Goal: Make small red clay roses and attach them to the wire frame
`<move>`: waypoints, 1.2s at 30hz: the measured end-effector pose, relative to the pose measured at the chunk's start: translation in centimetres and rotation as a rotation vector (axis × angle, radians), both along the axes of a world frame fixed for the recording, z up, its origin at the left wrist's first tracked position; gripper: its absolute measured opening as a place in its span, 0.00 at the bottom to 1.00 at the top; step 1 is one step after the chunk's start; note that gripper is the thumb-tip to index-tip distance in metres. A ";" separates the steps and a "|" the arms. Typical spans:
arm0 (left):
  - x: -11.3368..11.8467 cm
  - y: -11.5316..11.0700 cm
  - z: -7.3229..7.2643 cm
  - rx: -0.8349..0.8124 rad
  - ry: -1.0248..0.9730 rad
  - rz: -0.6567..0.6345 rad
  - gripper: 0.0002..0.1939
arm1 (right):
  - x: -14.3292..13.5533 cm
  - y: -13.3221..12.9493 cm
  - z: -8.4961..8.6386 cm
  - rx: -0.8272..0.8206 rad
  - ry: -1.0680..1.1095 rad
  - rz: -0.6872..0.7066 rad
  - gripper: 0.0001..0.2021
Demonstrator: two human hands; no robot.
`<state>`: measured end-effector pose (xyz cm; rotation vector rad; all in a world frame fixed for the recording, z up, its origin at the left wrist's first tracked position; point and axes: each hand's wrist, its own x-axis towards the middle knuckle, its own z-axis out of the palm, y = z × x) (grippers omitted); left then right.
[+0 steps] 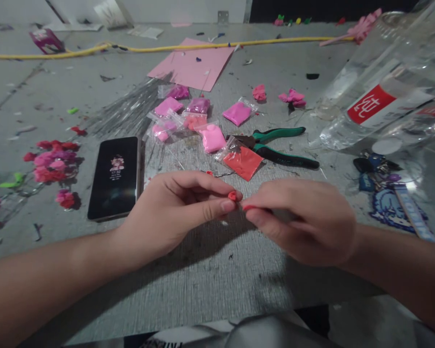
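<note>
Red piece [232, 195], small and rounded.

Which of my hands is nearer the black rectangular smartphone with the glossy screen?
Left. Your bare left hand is just right of the smartphone, beside its lower right corner; your bare right hand is farther right, beyond the left one.

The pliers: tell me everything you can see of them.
The pliers have dark, metallic-looking jaws and green-and-black handles with a plastic or rubber look. They lie flat on the grey, streaked table, jaws toward the left, handles spread and pointing right. A red packet lies just in front of the jaws; its clear end reaches them, though contact is unclear. Neither the left hand nor the right hand touches them. The jaw tips are too indistinct to judge.
</note>
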<state>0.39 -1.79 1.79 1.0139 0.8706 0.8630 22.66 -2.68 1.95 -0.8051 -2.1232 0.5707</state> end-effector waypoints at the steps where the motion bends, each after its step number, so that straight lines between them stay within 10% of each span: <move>1: 0.0 0.0 -0.2 0.000 -0.008 0.011 0.06 | -0.2 -0.1 0.0 -0.110 0.081 -0.023 0.03; 7: 0.1 0.0 -0.9 0.001 -0.002 0.059 0.06 | -1.2 -0.3 -0.5 -0.773 0.446 0.062 0.06; 17: 0.0 0.0 -0.4 0.032 0.048 0.031 0.06 | -0.1 0.1 -0.1 0.088 -0.131 -0.021 0.05; 36: 0.2 -0.1 0.3 0.116 0.190 0.035 0.06 | -0.3 -0.2 -0.3 0.168 -0.231 -0.093 0.06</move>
